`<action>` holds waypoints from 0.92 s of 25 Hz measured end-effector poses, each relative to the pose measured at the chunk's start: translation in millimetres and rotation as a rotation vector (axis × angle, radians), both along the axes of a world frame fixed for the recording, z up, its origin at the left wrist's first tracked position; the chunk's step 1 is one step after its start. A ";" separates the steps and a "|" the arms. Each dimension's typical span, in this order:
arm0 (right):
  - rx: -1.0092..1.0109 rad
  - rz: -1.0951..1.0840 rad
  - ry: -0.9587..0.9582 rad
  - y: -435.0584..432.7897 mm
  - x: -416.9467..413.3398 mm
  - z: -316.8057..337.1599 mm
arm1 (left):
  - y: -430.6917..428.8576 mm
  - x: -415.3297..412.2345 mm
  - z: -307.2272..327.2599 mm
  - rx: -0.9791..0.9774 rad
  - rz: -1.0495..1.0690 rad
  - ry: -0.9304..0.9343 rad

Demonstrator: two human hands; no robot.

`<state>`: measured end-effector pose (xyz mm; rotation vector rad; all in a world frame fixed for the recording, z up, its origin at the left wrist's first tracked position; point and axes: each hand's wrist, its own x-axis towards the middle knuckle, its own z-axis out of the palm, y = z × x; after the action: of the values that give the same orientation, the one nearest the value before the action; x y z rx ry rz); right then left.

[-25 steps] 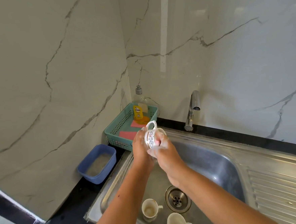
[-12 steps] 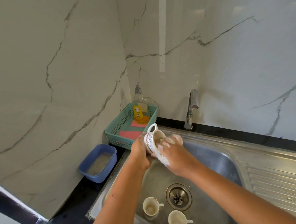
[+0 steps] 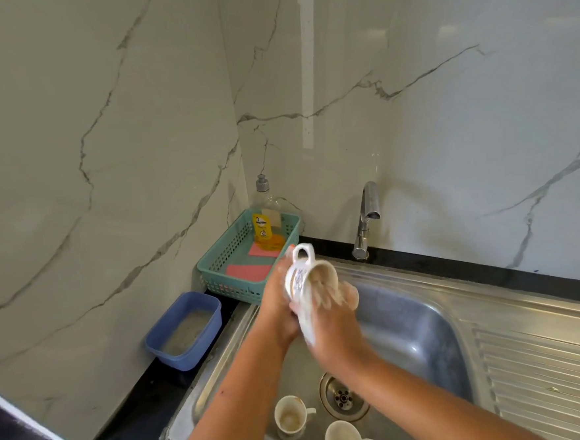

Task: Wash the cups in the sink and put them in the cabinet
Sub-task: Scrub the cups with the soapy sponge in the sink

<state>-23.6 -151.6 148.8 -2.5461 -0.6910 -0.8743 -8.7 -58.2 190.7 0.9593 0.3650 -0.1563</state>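
Observation:
A white patterned cup lies on its side above the steel sink, handle up and mouth to the right. My left hand grips it from the left. My right hand holds a soapy whitish cloth, its fingers at the cup's mouth. Two dirty white cups stand on the sink floor near the drain: one to its left, the other at the bottom edge.
A steel tap rises behind the basin. A teal basket in the corner holds a dish soap bottle and pink sponges. A blue tub sits on the black counter. The ribbed drainboard lies to the right.
The cup's mouth has turned to the right. My right hand with the soapy cloth has shifted from the cup's outside to its mouth.

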 end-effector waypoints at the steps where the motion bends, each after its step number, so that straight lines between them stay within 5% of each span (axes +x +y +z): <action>1: -0.263 0.077 -0.250 -16.1 12.1 -8.9 | 3.3 2.6 0.7 -0.034 -0.080 0.075; 3: -0.476 0.271 -0.444 -39.4 28.4 -12.4 | 11.0 9.9 -1.5 0.002 -0.150 0.138; 6: -0.485 0.242 -0.373 -40.7 34.0 -2.3 | 5.9 11.8 6.2 -0.065 -0.116 0.157; 9: -0.040 0.118 -0.007 -5.7 21.2 15.0 | -1.5 14.0 1.2 -0.155 -0.017 -0.042; 12: 0.674 -0.001 0.679 16.2 5.7 45.7 | -7.9 5.1 -2.5 -0.103 -0.024 -0.228; 13: 0.716 0.010 0.798 17.0 1.8 48.0 | -8.5 2.8 -1.1 -0.084 -0.002 -0.239; 15: 0.477 0.093 0.574 10.0 -2.9 40.8 | -5.8 3.3 4.9 -0.059 0.020 -0.261; 19: -0.401 0.352 -0.309 -38.3 38.5 19.5 | 1.8 8.0 16.2 -0.075 -0.078 -0.121; 21: -0.587 0.433 -0.421 -55.8 54.6 26.1 | 0.6 9.8 13.2 -0.030 -0.121 -0.013; 23: -0.560 0.394 -0.392 -55.6 53.5 29.5 | 0.8 12.3 9.6 -0.015 -0.118 -0.014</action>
<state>29.9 -207.2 178.3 -2.5436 -1.6995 -1.1702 3.5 -57.4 200.3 0.9667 0.2936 -0.2594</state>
